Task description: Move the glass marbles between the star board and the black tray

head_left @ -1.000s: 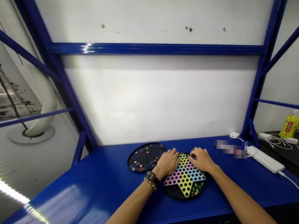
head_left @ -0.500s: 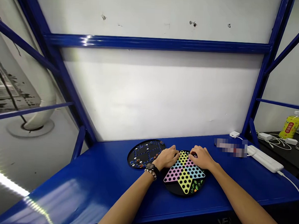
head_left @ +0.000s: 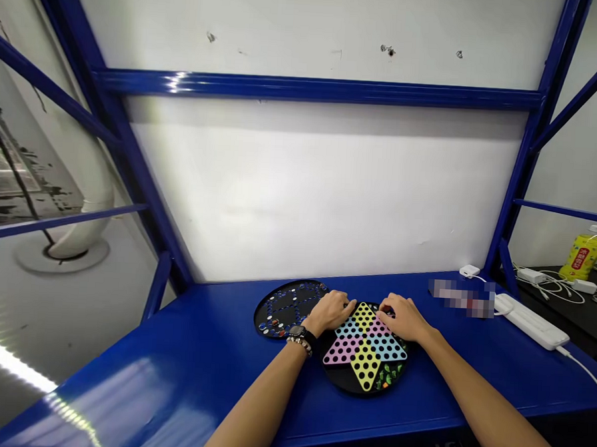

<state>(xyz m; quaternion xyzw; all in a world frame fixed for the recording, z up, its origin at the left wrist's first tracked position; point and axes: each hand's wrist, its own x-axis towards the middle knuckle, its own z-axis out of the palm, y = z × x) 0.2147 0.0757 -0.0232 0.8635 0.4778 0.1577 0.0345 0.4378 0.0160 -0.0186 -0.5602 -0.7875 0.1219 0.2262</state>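
A round black Chinese-checkers board [head_left: 364, 350] with a coloured star of holes lies on the blue table [head_left: 210, 372]. My left hand [head_left: 330, 312], with a watch and a bead bracelet on the wrist, rests curled on the board's far left rim. My right hand [head_left: 402, 317] lies curled on the far right part of the board, fingertips down on it. What the fingers hold, if anything, is hidden. Several small coloured marbles [head_left: 389, 375] sit in the near right section. A second round black tray [head_left: 288, 302] with marbles in its holes lies just left of my left hand.
A white power strip [head_left: 528, 321] with a cable lies at the table's right end, a white adapter [head_left: 469, 271] behind it. On a black table to the right stand a yellow bottle [head_left: 584, 253] and chargers with cables. Blue frame posts rise on both sides.
The star board has turned slightly under my hands, its yellow point swinging leftward. Both hands stay on its far edge. The camera view shifted a little.
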